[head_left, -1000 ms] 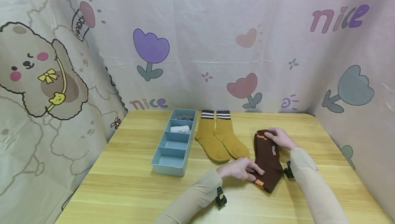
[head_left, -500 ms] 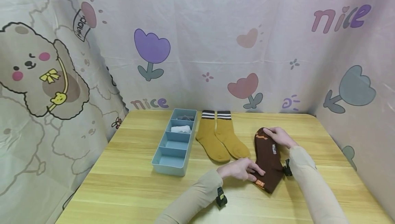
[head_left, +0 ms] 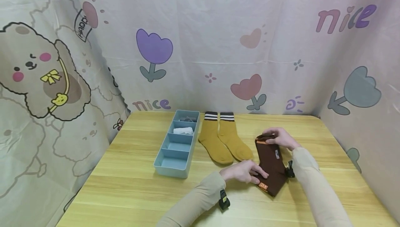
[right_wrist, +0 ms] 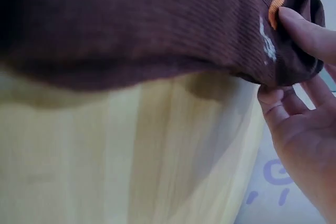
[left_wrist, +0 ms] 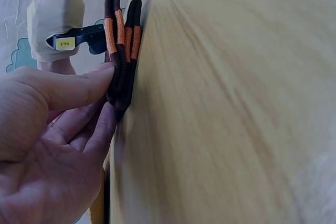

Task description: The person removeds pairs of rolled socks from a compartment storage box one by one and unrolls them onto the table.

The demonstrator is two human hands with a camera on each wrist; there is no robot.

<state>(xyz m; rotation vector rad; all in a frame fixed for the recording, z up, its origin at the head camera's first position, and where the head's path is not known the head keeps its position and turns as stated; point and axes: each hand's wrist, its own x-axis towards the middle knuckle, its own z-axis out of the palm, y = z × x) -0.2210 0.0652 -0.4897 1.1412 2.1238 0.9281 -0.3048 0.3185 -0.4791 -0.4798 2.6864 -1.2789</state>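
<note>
A stacked pair of dark brown socks (head_left: 271,166) with orange patches and white "COTTON" lettering lies at the table's right. My right hand (head_left: 279,139) pinches the toe end, which bends up off the table. In the right wrist view, the right thumb (right_wrist: 304,31) is on top and other fingers are underneath. The left hand (head_left: 243,172) rests on the cuff end with fairly straight fingers. Two layered cuffs (left_wrist: 121,40) show in the left wrist view, touched by the left thumb and fingers (left_wrist: 100,135).
Two mustard socks (head_left: 215,143) with striped cuffs lie flat, side by side, left of the brown pair. Beside them stands a blue divided box (head_left: 186,166). Its back compartments hold a dark item (head_left: 187,119) and a white folded item (head_left: 183,130). A printed curtain (head_left: 200,46) hangs behind the table.
The right hand's fingers have shifted over the toe end, and that end has bent up and back toward the person. The left hand stays in place on the cuffs.
</note>
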